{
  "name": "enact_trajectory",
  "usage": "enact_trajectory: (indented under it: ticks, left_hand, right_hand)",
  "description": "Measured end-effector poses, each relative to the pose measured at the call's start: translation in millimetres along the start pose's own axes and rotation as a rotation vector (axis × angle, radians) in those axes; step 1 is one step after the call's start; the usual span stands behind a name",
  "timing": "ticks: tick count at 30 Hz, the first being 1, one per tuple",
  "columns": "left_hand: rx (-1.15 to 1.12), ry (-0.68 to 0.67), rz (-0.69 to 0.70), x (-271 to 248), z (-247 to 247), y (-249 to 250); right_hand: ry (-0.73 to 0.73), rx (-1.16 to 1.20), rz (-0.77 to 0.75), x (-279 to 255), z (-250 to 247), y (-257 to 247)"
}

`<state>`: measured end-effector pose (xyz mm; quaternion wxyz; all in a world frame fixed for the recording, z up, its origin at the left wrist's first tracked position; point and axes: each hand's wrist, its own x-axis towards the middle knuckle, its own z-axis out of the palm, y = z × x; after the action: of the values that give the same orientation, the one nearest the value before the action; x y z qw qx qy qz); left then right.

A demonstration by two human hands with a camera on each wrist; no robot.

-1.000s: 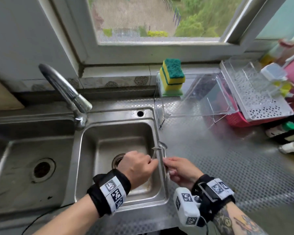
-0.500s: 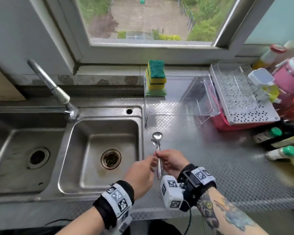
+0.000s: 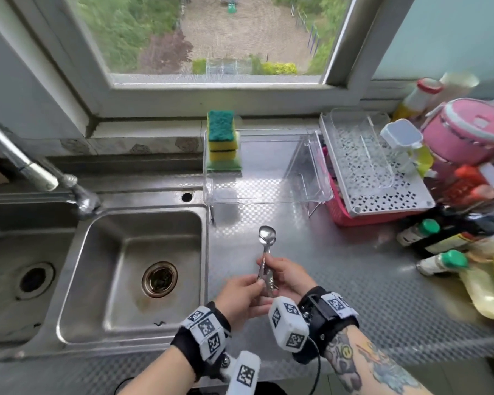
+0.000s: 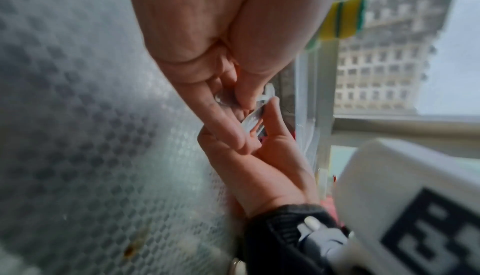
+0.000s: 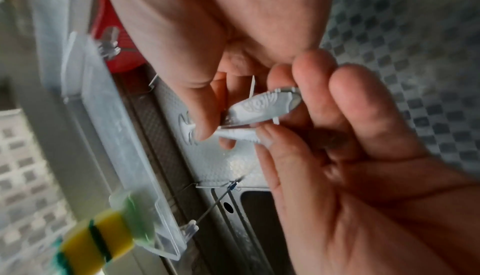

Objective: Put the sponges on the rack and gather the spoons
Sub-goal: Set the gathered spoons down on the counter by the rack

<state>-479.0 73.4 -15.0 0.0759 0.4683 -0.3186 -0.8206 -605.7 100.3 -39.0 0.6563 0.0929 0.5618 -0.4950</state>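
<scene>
A stack of yellow-and-green sponges (image 3: 222, 138) stands on the left end of the clear plastic rack (image 3: 268, 192) under the window. Metal spoons (image 3: 266, 243) are held together over the counter, bowls pointing away from me. My right hand (image 3: 265, 265) pinches their handles from the right. My left hand (image 3: 257, 282) pinches the handle ends from the left. Two handles of the spoons (image 5: 259, 111) show between the fingers in the right wrist view. In the left wrist view my left hand (image 4: 246, 105) nips the spoons (image 4: 255, 119), and the sponges (image 4: 342, 20) are seen behind.
A double steel sink (image 3: 131, 269) with a tap (image 3: 37, 172) lies to the left. On the right stand a perforated white tray (image 3: 382, 178) over a red basket (image 3: 345, 215), a pink pot (image 3: 468, 132) and several bottles (image 3: 439, 263). The textured counter (image 3: 340, 280) runs between.
Both hands have carried the spoons from the sink's right rim to above the counter, nearer to me. The left hand has shifted its hold to the handle ends.
</scene>
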Motion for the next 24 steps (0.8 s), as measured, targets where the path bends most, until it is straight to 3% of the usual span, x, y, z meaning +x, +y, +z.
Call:
enact_trajectory:
  ticks: [4, 8, 11, 15, 24]
  left_hand:
    - [-0.084, 0.091, -0.033, 15.8, 11.5, -3.8]
    - [0.042, 0.144, -0.035, 23.0, 21.5, 1.5]
    - [0.158, 0.161, -0.048, 26.8, 11.6, 6.7]
    - [0.153, 0.26, -0.014, 24.9, -16.1, 14.1]
    - [0.144, 0.464, 0.022, 1.0, -89.7, 7.1]
  right_hand:
    - [-0.074, 0.087, 0.062, 16.2, -10.5, 5.1]
    - [0.099, 0.018, -0.039, 27.1, -15.5, -2.6]
    - [0.304, -0.197, -0.188, 41.2, -27.5, -16.3]
    - [0.558, -0.575, -0.431, 52.0, -42.4, -45.2]
    - [0.768, -1.011, -0.433, 65.9, -69.8, -65.1]
